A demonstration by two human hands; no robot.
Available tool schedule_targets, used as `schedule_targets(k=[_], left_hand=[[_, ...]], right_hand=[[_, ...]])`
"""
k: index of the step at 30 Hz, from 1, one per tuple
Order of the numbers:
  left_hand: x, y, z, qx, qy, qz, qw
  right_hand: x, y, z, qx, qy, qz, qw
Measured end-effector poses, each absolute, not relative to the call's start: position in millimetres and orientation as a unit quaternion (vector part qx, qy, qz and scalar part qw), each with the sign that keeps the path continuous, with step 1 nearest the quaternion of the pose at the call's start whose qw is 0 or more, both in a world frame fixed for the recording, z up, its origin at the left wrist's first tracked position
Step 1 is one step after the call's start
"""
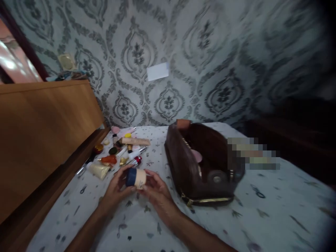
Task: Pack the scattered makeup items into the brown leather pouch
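A small cream jar with a dark blue lid lies sideways between my two hands, above the patterned white sheet. My left hand wraps round the lid end. The fingers and thumb of my right hand hold the pale end. To the right stands a dark brown bag, its top unzipped and gaping, with a pink round item inside. Left of the bag lies a loose pile of cosmetics, among them a cream tube, an orange item and a long beige tube.
A wooden panel rises along the left side of the sheet. Behind is a patterned wall bearing a white rectangle. A pixelated patch covers something right of the bag.
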State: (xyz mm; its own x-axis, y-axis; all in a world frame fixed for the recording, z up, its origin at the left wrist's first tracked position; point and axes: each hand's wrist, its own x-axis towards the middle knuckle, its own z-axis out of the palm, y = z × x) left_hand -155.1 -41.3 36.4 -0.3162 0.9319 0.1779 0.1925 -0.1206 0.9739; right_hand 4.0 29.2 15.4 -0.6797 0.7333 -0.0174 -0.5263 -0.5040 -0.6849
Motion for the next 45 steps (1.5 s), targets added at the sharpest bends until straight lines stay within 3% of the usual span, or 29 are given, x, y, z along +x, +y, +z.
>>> schedule_targets(k=[13,26,32,39,45], left_hand=[[-155,-29,56,0.511,0.647,0.497,0.270],[-65,68,195,0.676,0.545,0.472,0.150],[-32,143,214,0.813,0.514,0.265,0.064],[-13,209,193,0.858,0.512,-0.042,-0.022],[4,231,178,0.831,0.516,-0.201,-0.061]], right_hand=[[5,32,8,-0.124,-0.342,0.855,0.370],[-7,37,-5,-0.153,-0.320,0.861,0.364],[-9,41,-4,-0.166,-0.314,0.870,0.343],[-9,43,2,-0.183,-0.310,0.880,0.311],[-2,42,8,-0.152,-0.328,0.882,0.303]])
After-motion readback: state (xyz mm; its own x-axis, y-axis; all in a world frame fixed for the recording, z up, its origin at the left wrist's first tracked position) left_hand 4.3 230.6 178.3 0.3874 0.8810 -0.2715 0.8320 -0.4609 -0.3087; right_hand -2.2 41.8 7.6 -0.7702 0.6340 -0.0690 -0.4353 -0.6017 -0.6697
